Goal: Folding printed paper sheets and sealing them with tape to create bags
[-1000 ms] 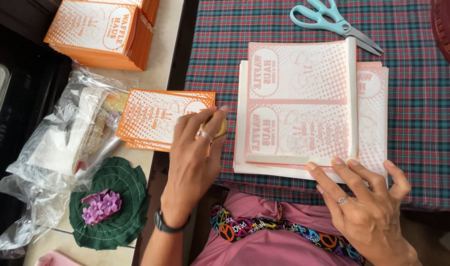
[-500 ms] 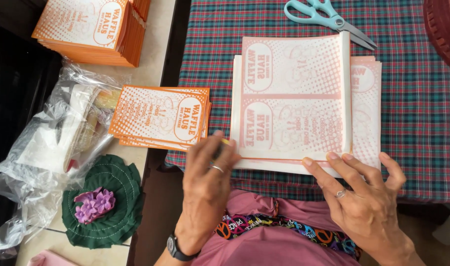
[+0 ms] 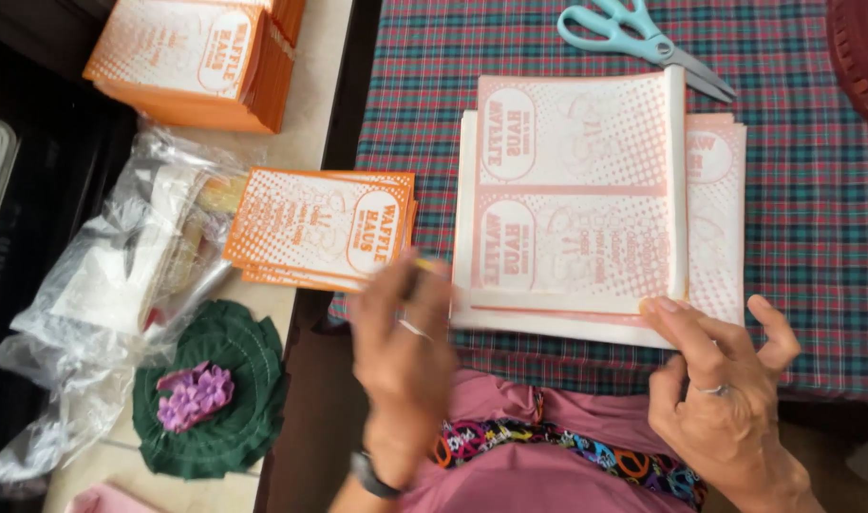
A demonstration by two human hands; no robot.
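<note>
At frame centre a stack of pink sheets point(image 3: 586, 204) lies on the plaid cloth point(image 3: 814, 237). The right hand point(image 3: 728, 399), lower right, is open — its fingertips point(image 3: 657, 309) press the stack's near edge. The left hand point(image 3: 405, 351), blurred, at lower centre, reaches the stack's lower left corner; whether it grips anything I cannot tell. Just left sits a small orange pile point(image 3: 325, 228) — a bigger orange stack point(image 3: 192, 57) is at upper left. Scissors point(image 3: 643, 43) lie at the top.
</note>
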